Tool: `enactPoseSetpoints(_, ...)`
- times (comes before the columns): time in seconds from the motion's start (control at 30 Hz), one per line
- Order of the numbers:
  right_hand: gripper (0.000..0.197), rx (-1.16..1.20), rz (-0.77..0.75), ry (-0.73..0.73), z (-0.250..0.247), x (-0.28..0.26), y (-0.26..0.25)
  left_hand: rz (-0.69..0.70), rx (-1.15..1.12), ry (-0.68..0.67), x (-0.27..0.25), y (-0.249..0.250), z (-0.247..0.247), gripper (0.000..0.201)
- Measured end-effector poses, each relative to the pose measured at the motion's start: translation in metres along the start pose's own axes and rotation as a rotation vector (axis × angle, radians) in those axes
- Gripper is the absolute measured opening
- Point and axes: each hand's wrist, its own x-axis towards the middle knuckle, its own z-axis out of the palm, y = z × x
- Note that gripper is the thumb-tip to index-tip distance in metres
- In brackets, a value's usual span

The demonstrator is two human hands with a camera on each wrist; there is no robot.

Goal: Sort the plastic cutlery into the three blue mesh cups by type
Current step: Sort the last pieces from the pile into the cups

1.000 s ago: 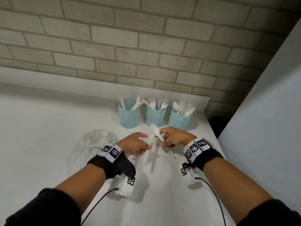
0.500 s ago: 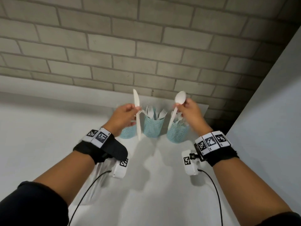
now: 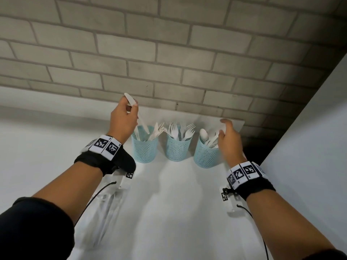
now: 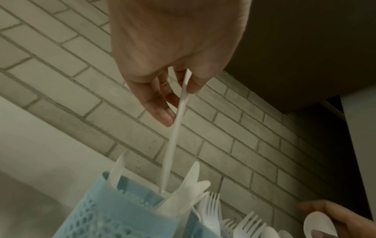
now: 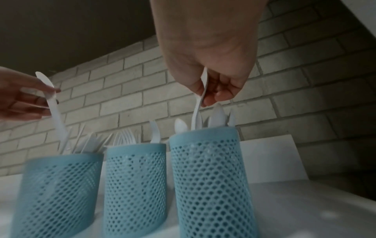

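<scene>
Brick wall (image 3: pixel 169 53); plastic bag (image 3: pixel 105 209) nearby

Your white table (image 3: pixel 178 212) carries three blue mesh cups (image 3: pixel 178 147) in a row near the brick wall; a clear plastic bag (image 3: pixel 105 212) lies front-left.

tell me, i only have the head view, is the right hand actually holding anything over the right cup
Observer: Yes. In the right wrist view the right hand pinches a white spoon by its bowl end, handle down inside the right cup.
Operator: and the knife on the left, is its tip in the cup yet
Observer: The left wrist view shows the knife reaching down to the left cup opening, among the knives standing there.
Operator: how is the left hand gripping it
Observer: The left hand pinches it near the top between thumb and fingertips.
</scene>
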Motion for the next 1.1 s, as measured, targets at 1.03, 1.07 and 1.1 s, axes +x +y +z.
enactPoseSetpoints(1.03, 0.045, -0.063, -0.263, -0.034, 0.025, -0.050, -0.069, -0.385, 0.931, -0.516, -0.066, -0.032, -0.077, 0.064)
enactPoseSetpoints(1.07, 0.046, -0.016, -0.289, -0.047, 0.029, -0.053, -0.075, -0.410, 0.949, -0.533, -0.074, -0.032, -0.084, 0.070)
enactPoseSetpoints(1.1, 0.046, 0.022, -0.323, -0.062, 0.034, -0.057, -0.082, -0.441, 0.963, -0.545, -0.080, -0.033, -0.090, 0.076)
